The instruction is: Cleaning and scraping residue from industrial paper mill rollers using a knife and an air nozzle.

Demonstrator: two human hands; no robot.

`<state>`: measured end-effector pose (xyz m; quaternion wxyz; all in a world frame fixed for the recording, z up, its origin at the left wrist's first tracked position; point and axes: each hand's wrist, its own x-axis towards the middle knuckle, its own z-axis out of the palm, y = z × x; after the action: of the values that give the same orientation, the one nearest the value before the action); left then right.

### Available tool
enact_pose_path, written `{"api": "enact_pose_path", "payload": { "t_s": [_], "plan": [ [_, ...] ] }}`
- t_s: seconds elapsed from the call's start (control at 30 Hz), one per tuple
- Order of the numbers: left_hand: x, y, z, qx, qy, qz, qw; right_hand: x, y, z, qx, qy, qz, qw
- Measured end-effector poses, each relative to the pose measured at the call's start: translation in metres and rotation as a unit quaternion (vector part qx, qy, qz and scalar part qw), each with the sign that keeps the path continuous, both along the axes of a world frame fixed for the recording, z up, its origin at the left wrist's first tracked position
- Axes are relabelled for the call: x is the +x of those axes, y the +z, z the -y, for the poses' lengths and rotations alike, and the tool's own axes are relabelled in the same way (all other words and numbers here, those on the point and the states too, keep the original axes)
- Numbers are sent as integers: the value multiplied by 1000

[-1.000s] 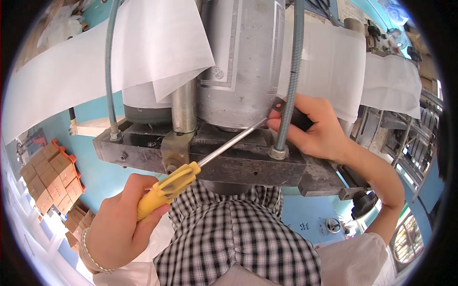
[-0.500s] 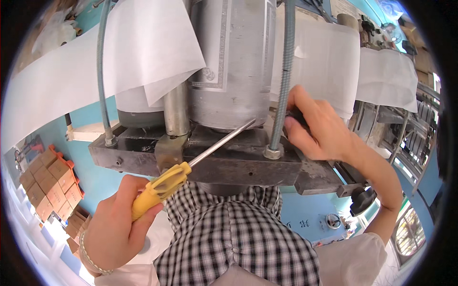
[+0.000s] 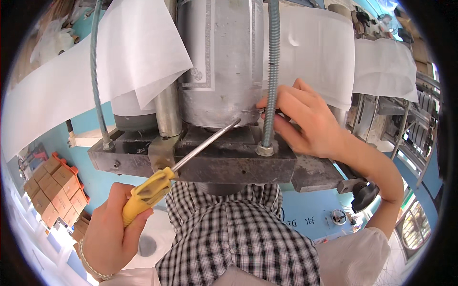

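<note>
My left hand (image 3: 110, 233) is closed around the yellow handle of a screwdriver (image 3: 204, 147). Its metal shaft slants up to the right, and the tip lies at the lower edge of a grey engraved roller (image 3: 229, 102). Whether the tip touches the roller I cannot tell. Beyond the threaded rod (image 3: 272, 71), my right hand (image 3: 310, 121) pinches something small and dark. Its index fingertip reaches the roller's lower right side. The rod partly hides what the fingers hold. Below the roller runs a dark steel block (image 3: 214, 168), with a nut at the foot of the rod.
White paper sheet (image 3: 143, 52) hangs left of the roller, and more white paper (image 3: 312, 57) runs to the right. A second threaded rod (image 3: 95, 71) and a metal bar (image 3: 168, 112) stand on the left. A black knob (image 3: 365, 196) juts out lower right. Stacked cartons (image 3: 55, 190) stand far left.
My right hand has moved left and its fingers now extend past the rod to the roller. The view has shifted slightly; the screwdriver stays at the roller's lower edge.
</note>
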<state>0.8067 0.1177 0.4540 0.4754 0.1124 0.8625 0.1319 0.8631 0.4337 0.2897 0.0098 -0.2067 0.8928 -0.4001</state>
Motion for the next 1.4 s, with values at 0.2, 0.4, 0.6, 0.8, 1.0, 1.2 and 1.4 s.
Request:
{"api": "enact_pose_path", "payload": {
  "t_s": [0.2, 0.4, 0.6, 0.8, 1.0, 1.2, 1.4],
  "plan": [
    [0, -2, 2, 21, 5, -6, 1000, -1, -1, 0, 13, -4, -19, 1000],
    [1, -3, 2, 18, -7, -21, 1000, 0, 7, -2, 43, -5, -44, 998],
    [2, -2, -4, 7, -7, -37, 999, 4, 1, 1, -50, -44, 38, 997],
    [2, 0, -4, -2, 15, -4, 1000, 3, 3, 1, -64, -27, 61, 996],
    [3, -2, -1, 0, 21, -9, 1000, 4, -1, 4, -86, -47, 53, 994],
    [2, -3, 0, -1, 55, 16, 998, 1, 1, 4, -60, -38, 42, 997],
    [5, -3, 1, 6, 55, 3, 998, -1, 3, 3, -53, -26, 32, 998]
  ]
}}
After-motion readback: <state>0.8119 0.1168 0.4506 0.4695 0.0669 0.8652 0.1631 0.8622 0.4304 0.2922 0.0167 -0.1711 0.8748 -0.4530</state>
